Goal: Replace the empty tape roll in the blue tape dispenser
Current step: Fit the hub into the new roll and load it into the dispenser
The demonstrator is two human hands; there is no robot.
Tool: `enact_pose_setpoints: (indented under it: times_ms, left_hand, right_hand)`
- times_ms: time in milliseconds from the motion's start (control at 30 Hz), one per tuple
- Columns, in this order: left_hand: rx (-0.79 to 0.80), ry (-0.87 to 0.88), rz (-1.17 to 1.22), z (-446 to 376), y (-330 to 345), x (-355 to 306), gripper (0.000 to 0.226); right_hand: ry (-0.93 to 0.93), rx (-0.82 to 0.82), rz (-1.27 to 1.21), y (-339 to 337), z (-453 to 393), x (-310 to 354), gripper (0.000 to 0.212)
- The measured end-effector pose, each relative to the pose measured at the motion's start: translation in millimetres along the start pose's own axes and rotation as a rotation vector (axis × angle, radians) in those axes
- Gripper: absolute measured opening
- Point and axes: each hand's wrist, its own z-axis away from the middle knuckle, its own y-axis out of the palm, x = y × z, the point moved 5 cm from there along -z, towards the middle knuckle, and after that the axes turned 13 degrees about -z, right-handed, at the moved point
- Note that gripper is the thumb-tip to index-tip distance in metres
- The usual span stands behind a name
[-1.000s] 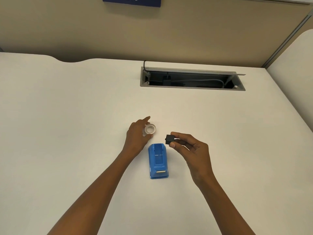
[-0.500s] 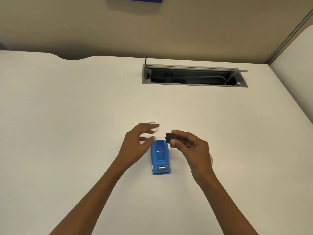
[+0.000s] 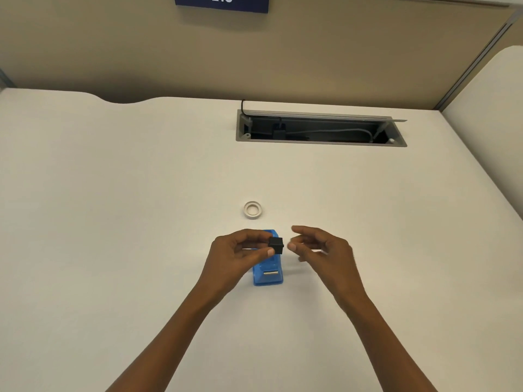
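The left hand [image 3: 240, 254] pinches a small black spool piece [image 3: 276, 245] between its thumb and fingertips, holding it up above the far end of the blue tape dispenser [image 3: 268, 271]. The right hand [image 3: 322, 250] hovers just to the right of that black piece, its fingers loosely curled and parted, with nothing in its grip and a narrow gap between its fingertips and the piece. The dispenser lies on the white desk [image 3: 113, 222] below and between the two hands, its near end toward the person showing a small metal cutter strip [image 3: 270, 273]; the left hand covers part of its left side. Its open cradle looks empty, though the black piece and the fingers hide part of it. Beyond the hands, a little farther from the person and slightly to the left of the black piece, a white tape roll [image 3: 252, 209] lies flat on the desk, clear of both hands and apart from the dispenser. Well beyond the roll, an open cable tray [image 3: 319, 128] is set into the desk surface with a light cable [image 3: 334, 131] and a black plug inside. On the wall panel past the desk hangs a blue sign [image 3: 222, 2] bearing white digits that are cut off by the top edge.
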Motion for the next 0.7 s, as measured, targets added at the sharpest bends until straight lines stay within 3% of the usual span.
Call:
enact_pose_setpoints:
  times_ms: [100, 200, 300, 433, 533, 633, 700]
  left_hand:
    - [-0.03, -0.027, 0.004, 2.5, -3.7, 2.0, 0.021]
    - [-0.044, -0.042, 0.01, 4.5, -6.0, 3.8, 0.022]
    - [-0.054, -0.047, 0.014, 6.1, -6.9, 4.2, 0.022]
    - [-0.059, -0.042, 0.014, 7.2, -7.4, 3.3, 0.022]
    - [-0.055, -0.043, 0.026, 7.9, -6.4, 2.0, 0.02]
    - [-0.051, -0.03, 0.04, 8.2, -5.4, -0.9, 0.02]
    - [-0.05, -0.021, 0.053, 7.9, -4.9, -2.6, 0.02]
  right_hand:
    - [-0.055, -0.111, 0.641, -28.0, -3.7, -9.0, 0.033]
    - [0.091, -0.07, 0.887, -43.9, -2.1, -25.2, 0.045]
    - [0.163, 0.018, 0.824, -46.4, 0.9, -38.1, 0.05]
    - [0.089, 0.034, 0.759, -45.1, 0.7, -41.0, 0.047]
    - [0.057, -0.003, 0.411, -41.4, -0.5, -23.7, 0.044]
    - [0.071, 0.14, 0.014, -20.0, 2.4, 3.8, 0.044]
    - [0.075, 0.219, -0.086, -6.0, 3.1, 14.5, 0.048]
